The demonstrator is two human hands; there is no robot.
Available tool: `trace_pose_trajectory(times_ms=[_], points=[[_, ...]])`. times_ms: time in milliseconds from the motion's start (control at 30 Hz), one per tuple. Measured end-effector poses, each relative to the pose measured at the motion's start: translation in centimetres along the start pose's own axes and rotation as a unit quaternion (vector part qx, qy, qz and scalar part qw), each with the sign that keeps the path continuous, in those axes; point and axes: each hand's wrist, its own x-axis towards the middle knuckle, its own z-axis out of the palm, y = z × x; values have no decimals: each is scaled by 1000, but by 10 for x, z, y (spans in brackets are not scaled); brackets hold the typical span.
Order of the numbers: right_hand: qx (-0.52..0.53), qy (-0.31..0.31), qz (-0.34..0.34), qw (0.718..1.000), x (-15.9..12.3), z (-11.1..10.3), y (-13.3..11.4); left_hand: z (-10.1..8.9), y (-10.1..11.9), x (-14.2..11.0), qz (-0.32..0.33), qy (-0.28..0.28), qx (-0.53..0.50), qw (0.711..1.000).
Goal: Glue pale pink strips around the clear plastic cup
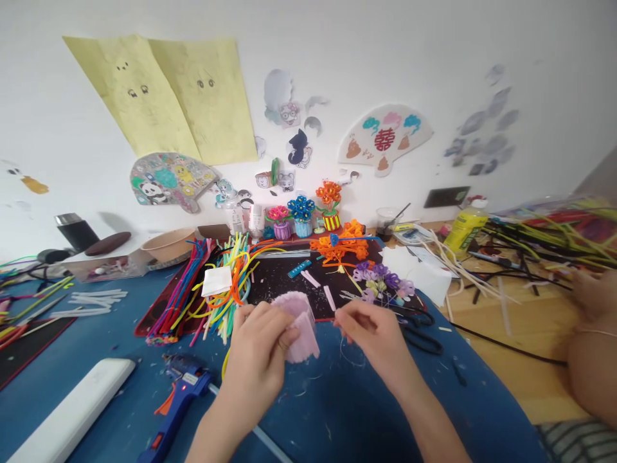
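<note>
My left hand is closed around the rim of a pale pink pot-like ring made of fuzzy pipe cleaners laid side by side. The ring is tilted, and part of it is hidden behind my fingers. To its right, my right hand has thumb and fingertips pinched together. What they hold, if anything, is too small to make out; fine glue-like strands hang below. Short pink pipe cleaner pieces lie just beyond. Black-handled scissors rest beside my right hand. A blue glue gun lies left of my left forearm.
Bundles of coloured pipe cleaners lie on a dark mat, with purple flowers on the right. Finished flower pots stand by the wall. A yellow bottle is at the back right. Another person's arm reaches in from the right edge.
</note>
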Motion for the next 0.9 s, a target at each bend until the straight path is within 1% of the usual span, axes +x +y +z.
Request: trace_pose_trajectory(times_ms=[33,67,133,200,233,300,433,533,667,800,900], points=[[-31,15,-39,999,5,-4,-5,-2,-2,2,-25,-19,-38,999],[-56,3,-68,996,11,-6,-10,-4,-4,5,-47,-36,-71,996],[-68,-52,-100,991,24,-7,-18,-3,-9,11,-81,-55,-126,987],[-40,-138,-84,986,37,-6,-24,1,-15,18,-99,-66,-168,979],[-34,-171,-68,982,43,-4,-25,4,-18,22,-104,-72,-185,975],[-34,-201,-33,978,54,-2,-25,10,-24,30,-119,-86,-220,964],[1,-222,21,975,76,-2,-18,22,-34,44,-149,-116,-278,942],[37,-237,35,970,88,-3,-10,29,-40,52,-160,-126,-298,933],[55,-237,25,970,94,-6,-2,38,-48,58,-166,-128,-321,923],[40,-227,1,973,93,-9,6,46,-53,57,-166,-120,-346,916],[48,-225,6,973,90,-11,7,48,-53,55,-175,-121,-365,907]])
